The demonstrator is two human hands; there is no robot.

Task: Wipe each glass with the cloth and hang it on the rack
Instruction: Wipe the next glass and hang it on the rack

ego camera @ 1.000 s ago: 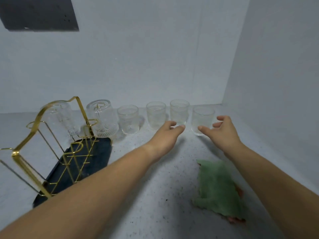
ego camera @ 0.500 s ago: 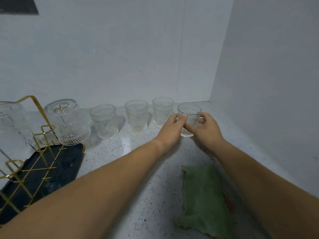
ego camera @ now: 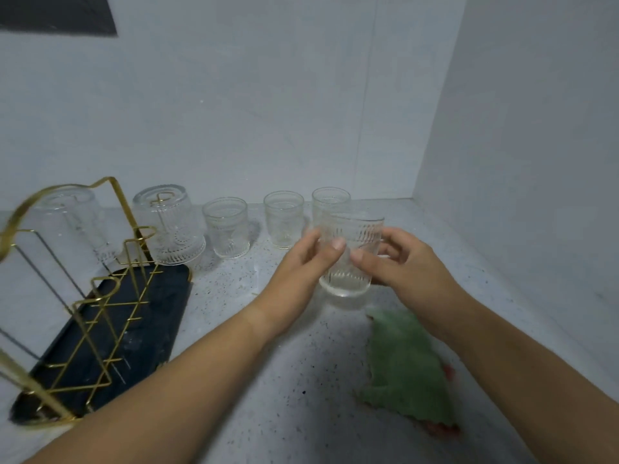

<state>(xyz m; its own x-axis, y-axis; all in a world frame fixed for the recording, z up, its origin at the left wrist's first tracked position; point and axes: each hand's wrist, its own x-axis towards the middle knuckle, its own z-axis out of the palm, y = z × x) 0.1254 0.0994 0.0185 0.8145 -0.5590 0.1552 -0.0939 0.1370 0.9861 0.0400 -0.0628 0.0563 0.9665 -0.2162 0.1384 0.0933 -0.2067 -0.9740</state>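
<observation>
Head view: glass (ego camera: 351, 259) between both hands, upright, mouth up.

- We reach both bare forearms forward from the lower edge of the view, converging toward the middle.
- Our left hand (ego camera: 298, 269) curls its fingers and thumb round the left side of a glass (ego camera: 351, 259), palm turned rightward.
- Our right hand (ego camera: 407, 262) closes on the same glass from the right, thumb in front, fingers behind.
- Both wrists are level, and the grip is shared.

Home kitchen, speckled counter (ego camera: 268, 413), glass rack (ego camera: 100, 313)
</observation>
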